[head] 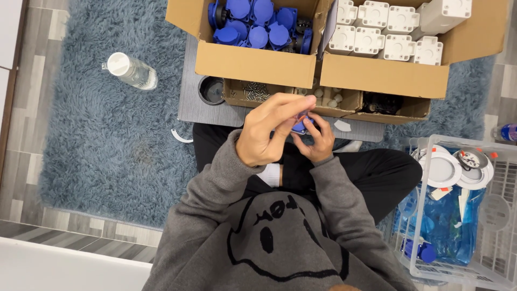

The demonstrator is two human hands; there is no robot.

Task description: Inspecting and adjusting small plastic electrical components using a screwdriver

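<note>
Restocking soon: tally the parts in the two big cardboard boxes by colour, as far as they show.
Blue parts in the left box: 9 in view, others hidden beneath.
White parts in the right box: 8 in view.
Total: 17 visible.

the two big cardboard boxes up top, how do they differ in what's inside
The left cardboard box holds blue round-lidded parts heaped loosely at mixed angles; the right cardboard box holds white blocky parts standing in neat rows. One white part at the right box's far end sits tilted above the rest, while no blue part stands out that way. Both boxes are open-topped, brown, and side by side.
</note>
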